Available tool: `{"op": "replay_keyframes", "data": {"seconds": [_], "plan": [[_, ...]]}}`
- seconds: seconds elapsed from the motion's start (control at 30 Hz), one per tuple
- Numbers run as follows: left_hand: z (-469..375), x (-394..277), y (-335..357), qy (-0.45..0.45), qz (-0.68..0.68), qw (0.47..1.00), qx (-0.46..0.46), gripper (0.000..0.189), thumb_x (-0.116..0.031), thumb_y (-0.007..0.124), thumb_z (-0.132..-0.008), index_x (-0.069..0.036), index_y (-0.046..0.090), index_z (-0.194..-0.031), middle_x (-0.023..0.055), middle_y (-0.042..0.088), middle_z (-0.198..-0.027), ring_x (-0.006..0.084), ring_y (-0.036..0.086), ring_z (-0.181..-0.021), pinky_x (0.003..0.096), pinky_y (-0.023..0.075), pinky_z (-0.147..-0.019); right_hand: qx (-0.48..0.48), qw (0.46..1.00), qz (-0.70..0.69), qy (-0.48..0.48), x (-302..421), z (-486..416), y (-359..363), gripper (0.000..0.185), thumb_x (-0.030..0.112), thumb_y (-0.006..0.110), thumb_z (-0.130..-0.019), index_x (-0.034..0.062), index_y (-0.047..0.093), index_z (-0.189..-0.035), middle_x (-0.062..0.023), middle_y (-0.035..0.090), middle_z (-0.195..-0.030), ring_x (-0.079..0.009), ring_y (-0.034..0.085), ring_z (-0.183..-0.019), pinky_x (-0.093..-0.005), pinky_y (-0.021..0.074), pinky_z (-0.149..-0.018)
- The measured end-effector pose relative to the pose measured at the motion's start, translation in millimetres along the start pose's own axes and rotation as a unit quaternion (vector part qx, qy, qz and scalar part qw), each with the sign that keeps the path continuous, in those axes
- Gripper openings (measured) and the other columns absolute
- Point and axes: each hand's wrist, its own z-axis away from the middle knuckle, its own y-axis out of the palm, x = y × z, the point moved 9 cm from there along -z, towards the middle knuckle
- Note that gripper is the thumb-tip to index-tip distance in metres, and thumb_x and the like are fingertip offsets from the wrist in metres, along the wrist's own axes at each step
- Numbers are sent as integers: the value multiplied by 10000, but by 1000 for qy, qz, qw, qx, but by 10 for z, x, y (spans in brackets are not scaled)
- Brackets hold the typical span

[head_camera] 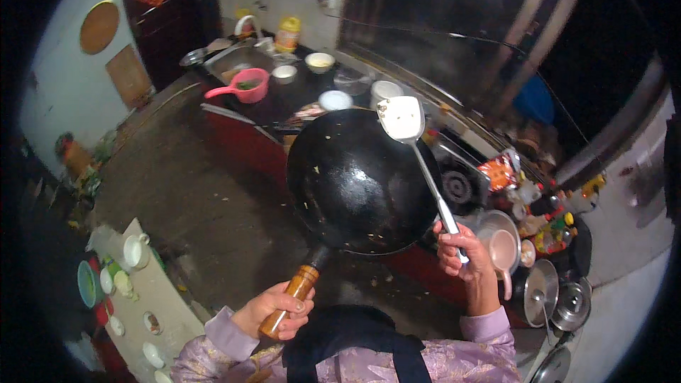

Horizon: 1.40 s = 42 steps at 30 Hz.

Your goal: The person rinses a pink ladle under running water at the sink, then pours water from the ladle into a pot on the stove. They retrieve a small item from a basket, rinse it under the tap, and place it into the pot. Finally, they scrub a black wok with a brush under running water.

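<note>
My left hand (279, 308) is closed around the wooden handle of a black wok (356, 186), which is raised in front of me. A few small food scraps cling to the wok's dark, shiny inner surface. In my right hand (465, 252) is the metal handle of a wok spatula (403, 119); its broad blade points away from me over the wok's far right rim. Small bits of food stick to the blade. Part of the gas stove (456, 186) shows to the right of the wok, the rest being hidden behind it.
A pink ladle (250, 85) with greens, white bowls (320, 62) and a sink (234, 58) are on the far counter. Bottles and seasoning packets (500, 172), a metal basin (497, 223) and pot lids (541, 292) crowd the right. A table (154, 298) with dishes stands at lower left.
</note>
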Motion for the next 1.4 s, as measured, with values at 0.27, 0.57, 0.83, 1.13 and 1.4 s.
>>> {"op": "replay_keyframes", "data": {"seconds": [0.27,0.57,0.83,1.13,1.4], "plan": [[1412,-920,-1081,182,50,981,-46,331,-61,596,-813,-54,423,-1095,58,440,-685,144,459,-452,306,412,-379,121,988,24,89,-687,-1421,1836,225,74,595,-869,38,522,-1079,1,439,-595,-95,402,-386,-255,302,-350],[2438,-2415,-2228,341,120,925,-119,268,-109,560,-844,-57,468,-1091,51,466,-676,135,494,-467,293,459,-427,224,964,38,141,-1198,-3572,3571,225,83,578,-881,37,523,-1094,14,417,-605,-80,397,-429,-242,300,-383],[3221,-3864,-3062,401,224,854,-244,332,-136,540,-829,-11,485,-1131,105,623,-793,107,475,-432,268,407,-365,175,975,2,135,-1576,-6371,4882,87,137,628,-852,94,556,-830,24,481,-629,-96,443,-523,-265,384,-492],[3635,-5810,-3768,381,257,867,-194,420,-162,553,-830,-5,463,-1209,106,614,-878,118,440,-428,277,403,-371,79,979,-121,146,-1679,-9301,5171,214,190,584,-889,83,478,-738,-99,562,-719,-194,528,-592,-330,486,-548],[3614,-7849,-3904,193,93,959,-188,355,-111,565,-833,-33,458,-1162,74,506,-778,124,410,-456,310,369,-378,-122,991,45,-7,-1417,-9153,5304,706,548,460,-948,105,252,-1457,-191,428,-1347,-325,624,-962,-410,504,-703]]}}
